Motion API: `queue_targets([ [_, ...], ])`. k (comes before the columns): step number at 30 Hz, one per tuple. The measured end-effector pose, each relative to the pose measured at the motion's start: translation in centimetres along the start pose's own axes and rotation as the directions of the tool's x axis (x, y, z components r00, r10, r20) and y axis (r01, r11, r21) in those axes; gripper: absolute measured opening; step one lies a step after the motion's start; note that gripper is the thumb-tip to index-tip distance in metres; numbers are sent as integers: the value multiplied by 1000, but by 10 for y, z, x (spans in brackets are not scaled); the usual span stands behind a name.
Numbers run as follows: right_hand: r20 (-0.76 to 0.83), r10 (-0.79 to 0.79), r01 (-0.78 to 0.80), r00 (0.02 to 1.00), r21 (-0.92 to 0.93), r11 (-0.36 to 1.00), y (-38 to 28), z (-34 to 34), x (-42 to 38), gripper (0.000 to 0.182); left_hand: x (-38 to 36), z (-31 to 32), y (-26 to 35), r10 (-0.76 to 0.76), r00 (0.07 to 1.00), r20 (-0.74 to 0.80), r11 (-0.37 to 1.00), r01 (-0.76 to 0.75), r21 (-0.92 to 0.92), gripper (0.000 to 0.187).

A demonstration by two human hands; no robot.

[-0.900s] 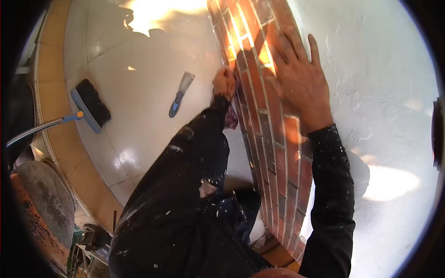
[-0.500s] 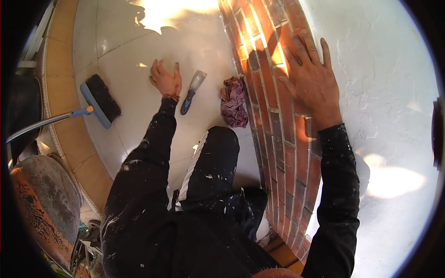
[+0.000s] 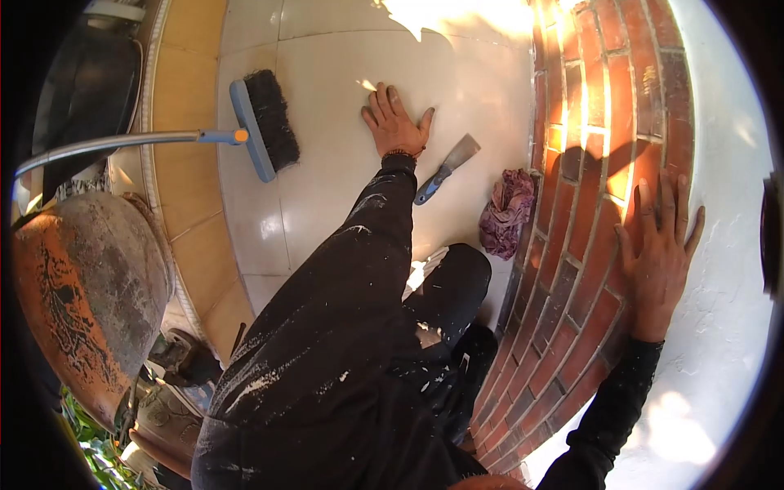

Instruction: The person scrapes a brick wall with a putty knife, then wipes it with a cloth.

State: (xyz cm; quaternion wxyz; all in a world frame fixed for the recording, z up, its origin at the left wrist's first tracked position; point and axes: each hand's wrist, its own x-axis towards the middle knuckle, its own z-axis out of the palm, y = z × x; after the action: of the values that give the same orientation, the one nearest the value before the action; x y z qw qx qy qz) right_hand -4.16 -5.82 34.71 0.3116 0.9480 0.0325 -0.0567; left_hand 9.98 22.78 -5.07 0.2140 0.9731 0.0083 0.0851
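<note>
My left hand (image 3: 395,124) lies open on the pale floor tiles (image 3: 327,204), fingers spread and nothing in it. Just to its right is a putty knife (image 3: 446,170) with a dark blue handle and a metal blade pointing away from me. A crumpled maroon rag (image 3: 507,214) rests against the foot of the red brick wall (image 3: 584,245). My right hand (image 3: 660,255) is flat with fingers apart on the brickwork, near its border with the white wall (image 3: 727,327). It holds nothing.
A blue broom (image 3: 255,131) with black bristles lies on the floor at left, its metal handle (image 3: 114,149) reaching to the left edge. A tan tiled step (image 3: 192,180) runs beside it. A worn orange-and-grey wheelbarrow-like tub (image 3: 98,286) stands lower left, with green plants (image 3: 98,453) below.
The view has swung left, so floor things appear farther right. My left hand has gone from slightly curled to spread flat on the floor. My right hand stays on the brick wall.
</note>
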Motion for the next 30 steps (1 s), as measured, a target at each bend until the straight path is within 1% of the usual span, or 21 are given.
queue_targets([
  [3, -39, 55, -56, 998, -13, 998, -14, -2, 4, 56, 0, -2, 7, 2, 999, -43, 1000, -1, 16, 90],
  [4, -118, 104, -89, 988, 130, 988, -31, -3, 10, 58, 1, -2, 8, 20, 999, -46, 1000, -20, -1, 90],
  [5, -198, 157, -101, 967, 269, 958, -52, -1, 21, 59, 2, -3, 7, 1, 1000, -11, 1000, 0, 30, 92],
  [6, -103, 178, -95, 979, 541, 836, -77, 8, 38, 60, 3, -3, 8, -20, 1000, 23, 998, 18, 63, 93],
  [7, -11, 163, -97, 987, 763, 639, -106, 21, 57, 62, 4, -4, 11, -12, 1000, 16, 999, 11, 47, 93],
  [8, -86, 117, -25, 989, 693, 720, -142, 32, 73, 67, 4, -7, 12, -25, 999, 42, 998, 23, 57, 94],
  [9, -72, 124, -25, 990, 765, 643, -176, 52, 98, 67, 5, -10, 13, -34, 997, 64, 997, 29, 75, 94],
  [10, -114, 31, 73, 993, 799, 597, -199, 71, 125, 70, 7, -10, 14, -25, 999, 34, 996, 22, 85, 93],
  [11, -155, -11, 134, 988, 810, 572, -222, 96, 152, 71, 7, -7, 13, -9, 1000, 17, 997, 7, 71, 93],
  [13, -143, -21, 134, 989, 856, 499, -255, 131, 215, 72, 9, -9, 12, -17, 997, 70, 995, 10, 100, 94],
  [16, -230, 54, 171, 972, 842, 512, -263, 175, 312, 71, 17, -15, 18, 5, 999, 50, 997, -9, 79, 96],
  [17, -226, 85, 130, 970, 785, 606, -262, 188, 342, 70, 19, -16, 18, -14, 996, 83, 995, 6, 101, 97],
  [18, -214, 100, 112, 972, 788, 605, -256, 199, 357, 70, 19, -17, 19, -36, 992, 119, 992, 21, 124, 98],
  [20, -246, 170, 89, 954, 776, 624, -247, 216, 392, 70, 16, -18, 20, -25, 989, 143, 993, 9, 114, 100],
  [21, -246, 205, 55, 947, 756, 652, -251, 214, 395, 70, 19, -16, 17, -33, 985, 167, 994, 15, 106, 102],
  [22, -233, 214, 44, 949, 767, 640, -253, 215, 398, 70, 23, -15, 14, -24, 984, 176, 993, 2, 120, 102],
  [24, -227, 195, 57, 954, 779, 625, -248, 214, 397, 71, 19, -13, 14, -46, 980, 194, 994, 27, 103, 106],
  [26, -187, 193, 27, 963, 781, 623, -248, 217, 398, 71, 20, -14, 12, -44, 970, 238, 996, 24, 88, 107],
  [28, -194, 196, 44, 961, 810, 585, -246, 217, 400, 72, 18, -12, 11, -11, 981, 194, 997, -4, 76, 108],
  [29, -193, 208, 40, 959, 818, 574, -247, 219, 401, 73, 19, -9, 13, -11, 973, 231, 998, -3, 63, 108],
  [30, -213, 228, 50, 950, 824, 564, -247, 223, 400, 73, 21, -5, 14, 8, 982, 187, 995, -26, 92, 105],
])
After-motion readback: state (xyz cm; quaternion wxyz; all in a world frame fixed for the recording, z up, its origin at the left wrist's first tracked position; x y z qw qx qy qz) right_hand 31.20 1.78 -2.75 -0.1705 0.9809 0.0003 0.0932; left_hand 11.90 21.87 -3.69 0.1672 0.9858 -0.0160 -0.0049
